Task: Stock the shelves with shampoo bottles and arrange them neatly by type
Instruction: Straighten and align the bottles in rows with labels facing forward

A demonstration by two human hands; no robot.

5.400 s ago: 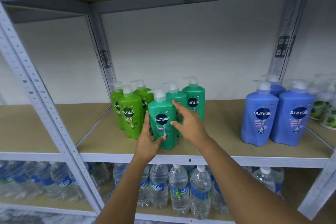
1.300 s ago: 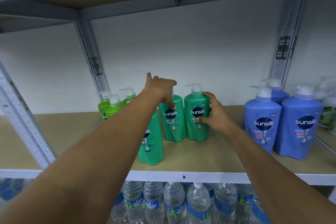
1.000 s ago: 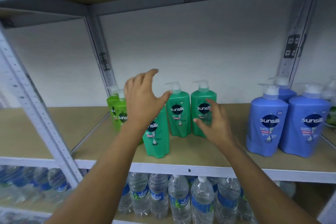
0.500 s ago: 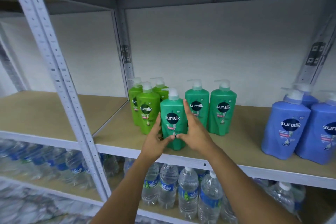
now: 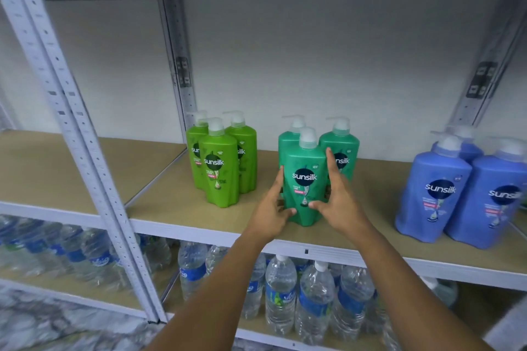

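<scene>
Front teal shampoo bottle (image 5: 304, 179) upright between both hands — left hand (image 5: 272, 212) at 9 o'clock, right hand (image 5: 338, 202) at 3 — fingers straight, thumbs touching its lower front

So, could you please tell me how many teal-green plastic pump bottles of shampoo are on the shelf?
3. The front teal-green bottle stands between the left hand and right hand; two stand behind it, back-left and back-right. More could be hidden behind.
</scene>
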